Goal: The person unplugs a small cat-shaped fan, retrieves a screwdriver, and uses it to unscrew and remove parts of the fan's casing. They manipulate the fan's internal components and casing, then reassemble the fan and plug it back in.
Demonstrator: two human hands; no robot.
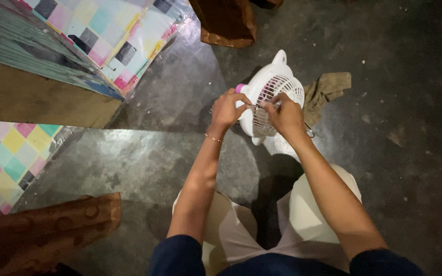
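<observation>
White plastic fan (274, 84) — left hand (226, 110) grips its side, right hand (285, 115) pinches a thin metal tool (262, 106) (at the grille).

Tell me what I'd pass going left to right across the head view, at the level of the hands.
Checkered mat → bare floor → left hand → small white fan, lying on the floor → right hand, with a thin metal tool between the hands → olive rag.

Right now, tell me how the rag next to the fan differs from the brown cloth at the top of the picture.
The rag is dull olive and plain; the brown cloth is rusty orange-brown. The rag lies crumpled against the white fan, near the right hand; the brown cloth lies apart, cut off by the frame. Both rest on the dark floor.
</observation>
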